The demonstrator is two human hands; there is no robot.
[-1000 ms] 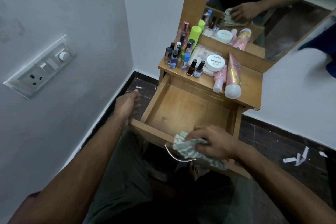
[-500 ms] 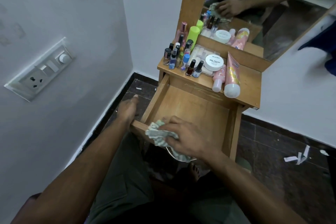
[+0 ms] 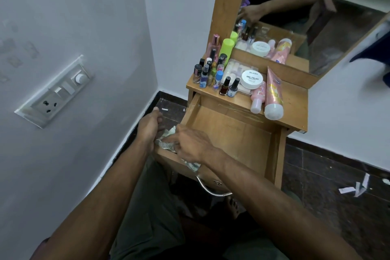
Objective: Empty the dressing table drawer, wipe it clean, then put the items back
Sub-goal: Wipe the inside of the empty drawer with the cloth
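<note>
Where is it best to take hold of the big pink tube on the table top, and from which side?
Grip the big pink tube around its middle, from above. It lies flat, white cap toward the drawer, its right side free, a small pink bottle close on its left.

Matt bare-wood drawer, crumpled cloth, shiny metal handle, seemingly glossy plastic tube
</note>
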